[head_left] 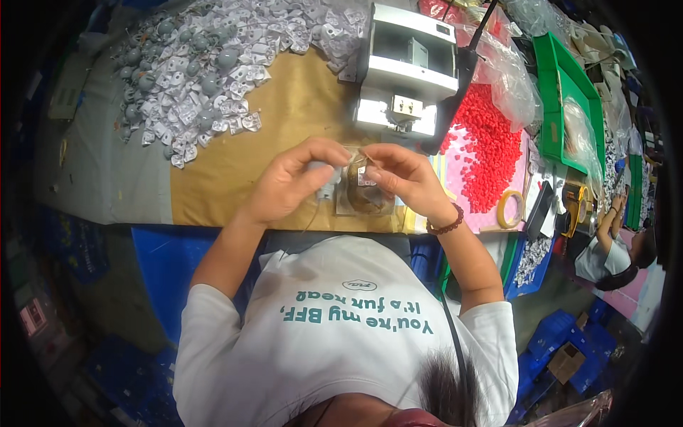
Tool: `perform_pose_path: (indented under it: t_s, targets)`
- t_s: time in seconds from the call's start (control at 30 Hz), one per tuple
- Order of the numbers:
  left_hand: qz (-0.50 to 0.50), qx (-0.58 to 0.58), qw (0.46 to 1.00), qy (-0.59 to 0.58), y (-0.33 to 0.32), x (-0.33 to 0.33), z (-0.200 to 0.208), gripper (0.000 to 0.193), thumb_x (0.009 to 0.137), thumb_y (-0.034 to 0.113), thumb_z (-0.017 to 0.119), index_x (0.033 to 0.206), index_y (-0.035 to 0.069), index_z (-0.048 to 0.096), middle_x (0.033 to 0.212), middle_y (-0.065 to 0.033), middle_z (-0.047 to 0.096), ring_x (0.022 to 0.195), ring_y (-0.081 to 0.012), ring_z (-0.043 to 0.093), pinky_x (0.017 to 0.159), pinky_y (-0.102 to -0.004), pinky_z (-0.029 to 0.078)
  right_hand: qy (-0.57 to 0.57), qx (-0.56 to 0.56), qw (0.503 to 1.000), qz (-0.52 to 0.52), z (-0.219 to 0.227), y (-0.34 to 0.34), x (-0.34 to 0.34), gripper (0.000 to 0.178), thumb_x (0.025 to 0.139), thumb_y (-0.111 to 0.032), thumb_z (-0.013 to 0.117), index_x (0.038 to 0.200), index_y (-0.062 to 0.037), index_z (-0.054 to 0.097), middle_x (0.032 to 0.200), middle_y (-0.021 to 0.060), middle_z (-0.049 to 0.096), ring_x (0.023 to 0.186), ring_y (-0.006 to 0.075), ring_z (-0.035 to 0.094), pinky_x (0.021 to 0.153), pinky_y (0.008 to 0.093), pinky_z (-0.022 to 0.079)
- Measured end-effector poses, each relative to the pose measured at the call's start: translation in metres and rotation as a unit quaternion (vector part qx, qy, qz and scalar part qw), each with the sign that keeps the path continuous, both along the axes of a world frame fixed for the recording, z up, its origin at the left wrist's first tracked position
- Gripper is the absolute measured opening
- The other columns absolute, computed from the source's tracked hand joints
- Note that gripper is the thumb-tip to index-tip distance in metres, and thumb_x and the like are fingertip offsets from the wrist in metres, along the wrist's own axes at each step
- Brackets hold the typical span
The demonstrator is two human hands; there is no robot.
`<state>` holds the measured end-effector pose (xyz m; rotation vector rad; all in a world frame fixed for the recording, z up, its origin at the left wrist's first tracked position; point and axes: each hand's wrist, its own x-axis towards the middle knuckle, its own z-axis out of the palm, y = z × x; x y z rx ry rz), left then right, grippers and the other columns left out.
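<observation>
Brown and grey sheeting covers the tabletop [284, 92], which in the head view carries a heap of small white plastic pieces [235, 78], a boxy white machine [405, 82] and scattered small red pieces [487, 149]. Near its front edge, a brown rounded fixture on a clear square base [366, 199] sits between the hands, with a small flat white piece [366, 176] on it. The left hand [302, 174] is half-curled, thumb and fingers apart, beside a pale piece [329, 186]; the right hand [404, 174] bends close over the fixture. I cannot tell whether either grips anything. Steady wrists, light fingertip pressure and an unobstructed view of the white piece should help accuracy.
</observation>
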<state>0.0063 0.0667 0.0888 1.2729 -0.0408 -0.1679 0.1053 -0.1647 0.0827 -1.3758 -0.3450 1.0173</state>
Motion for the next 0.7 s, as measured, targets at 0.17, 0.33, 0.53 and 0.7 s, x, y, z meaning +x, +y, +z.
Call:
perform_pose_path:
  t_s: [0.17, 0.33, 0.53, 0.7]
  targets:
    - [0.056, 0.276, 0.959, -0.023, -0.041, -0.021, -0.036, 0.024, 0.080, 0.000, 0.070, 0.101, 0.003, 0.060, 0.110, -0.0102, 0.055, 0.106, -0.0244, 0.056, 0.095, -0.0330, 0.044, -0.383, -0.099, 0.918, -0.031, -0.036, -0.017, -0.017, 0.018, 0.087, -0.002, 0.068, 0.106, -0.0006, 0.069, 0.089, 0.0105, 0.070, 0.077, 0.0210, 0.068, 0.068, 0.0316, 0.054]
    - [0.056, 0.388, 0.915, -0.096, -0.059, -0.038, -0.062, 0.024, 0.077, 0.000, 0.069, 0.099, 0.005, 0.062, 0.110, -0.0129, 0.054, 0.103, -0.0312, 0.056, 0.089, -0.0378, 0.047, -0.543, -0.146, 0.826, 0.021, -0.054, -0.019, -0.028, 0.030, 0.073, 0.002, 0.070, 0.103, -0.0052, 0.071, 0.095, 0.0099, 0.067, 0.079, 0.0283, 0.067, 0.067, 0.0354, 0.055]
    - [0.032, 0.462, 0.872, -0.159, -0.064, -0.041, -0.070, 0.025, 0.073, -0.001, 0.070, 0.097, 0.006, 0.063, 0.112, -0.0127, 0.054, 0.106, -0.0339, 0.053, 0.090, -0.0413, 0.047, -0.665, -0.169, 0.720, 0.104, -0.057, -0.009, -0.023, 0.035, 0.074, -0.011, 0.067, 0.108, -0.0055, 0.065, 0.097, 0.0070, 0.059, 0.085, 0.0247, 0.060, 0.064, 0.0347, 0.052]
    - [0.013, 0.503, 0.845, -0.181, -0.064, -0.041, -0.079, 0.026, 0.071, 0.002, 0.069, 0.096, 0.008, 0.064, 0.113, -0.0112, 0.054, 0.110, -0.0326, 0.052, 0.092, -0.0411, 0.047, -0.684, -0.179, 0.690, 0.153, -0.056, -0.009, -0.026, 0.038, 0.076, -0.010, 0.063, 0.114, -0.0011, 0.064, 0.098, 0.0094, 0.057, 0.085, 0.0250, 0.058, 0.063, 0.0351, 0.052]
